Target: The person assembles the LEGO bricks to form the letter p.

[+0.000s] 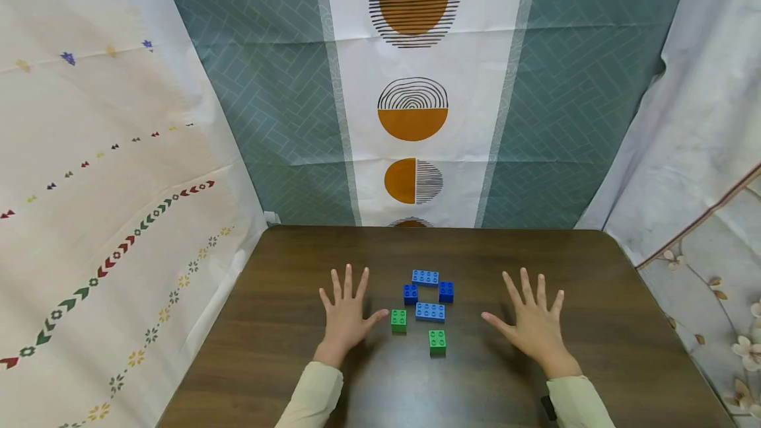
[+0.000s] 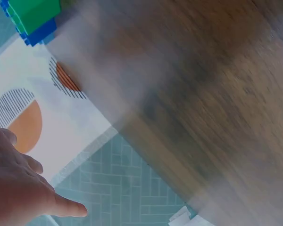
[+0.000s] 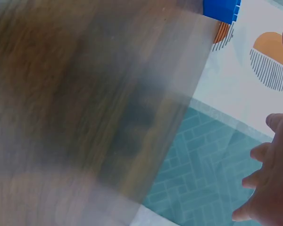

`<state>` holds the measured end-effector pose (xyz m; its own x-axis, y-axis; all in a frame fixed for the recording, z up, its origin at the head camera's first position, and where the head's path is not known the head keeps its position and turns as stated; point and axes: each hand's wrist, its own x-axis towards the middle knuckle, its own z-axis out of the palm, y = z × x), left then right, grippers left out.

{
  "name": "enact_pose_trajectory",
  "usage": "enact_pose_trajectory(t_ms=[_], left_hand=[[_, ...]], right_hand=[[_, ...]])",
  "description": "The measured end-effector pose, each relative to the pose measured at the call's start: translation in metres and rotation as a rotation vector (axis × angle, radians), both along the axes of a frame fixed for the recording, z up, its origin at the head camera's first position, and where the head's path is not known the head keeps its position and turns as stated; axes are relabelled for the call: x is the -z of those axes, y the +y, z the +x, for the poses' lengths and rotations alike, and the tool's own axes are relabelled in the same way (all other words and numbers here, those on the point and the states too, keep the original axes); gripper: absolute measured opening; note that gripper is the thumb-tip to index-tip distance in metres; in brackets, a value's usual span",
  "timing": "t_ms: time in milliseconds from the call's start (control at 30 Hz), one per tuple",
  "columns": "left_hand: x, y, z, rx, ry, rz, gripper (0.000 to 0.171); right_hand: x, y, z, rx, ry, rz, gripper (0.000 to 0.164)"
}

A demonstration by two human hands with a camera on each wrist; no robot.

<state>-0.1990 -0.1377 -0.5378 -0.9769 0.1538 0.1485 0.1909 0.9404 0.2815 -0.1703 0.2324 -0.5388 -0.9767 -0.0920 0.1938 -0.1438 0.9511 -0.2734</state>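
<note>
My left hand is spread with straight fingers left of the toy building bricks, its thumb close to a green brick. On the other side, my right hand is spread too, holding nothing. Two long light blue bricks, one at the back and one in front, form an outline with two short dark blue bricks, left and right. Nearer me lies a second green brick. In the right wrist view, a blue brick shows at the top edge.
The bricks lie on a dark brown wooden table. Behind its far edge hangs a teal and white patterned cloth. A cream cloth hangs at the left and a whitish floral one at the right.
</note>
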Motion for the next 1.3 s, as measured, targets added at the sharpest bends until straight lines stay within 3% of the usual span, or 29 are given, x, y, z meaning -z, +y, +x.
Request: enact_pose_trajectory(t_ms=[767,1067,1300], left_hand=[[0.003,0.024,0.007,0.091,0.033,-0.067,0.101],[0.002,0.029,0.008,0.138,0.044,-0.019,0.099],[0.004,0.032,0.010,0.175,0.005,0.067,0.099]], right_hand=[[-0.002,-0.038,-0.002,-0.107,0.019,-0.082,0.098],[-0.001,-0.052,-0.003,-0.163,0.063,-0.134,0.096],[0.003,-0.062,-0.001,-0.207,0.083,-0.184,0.093]])
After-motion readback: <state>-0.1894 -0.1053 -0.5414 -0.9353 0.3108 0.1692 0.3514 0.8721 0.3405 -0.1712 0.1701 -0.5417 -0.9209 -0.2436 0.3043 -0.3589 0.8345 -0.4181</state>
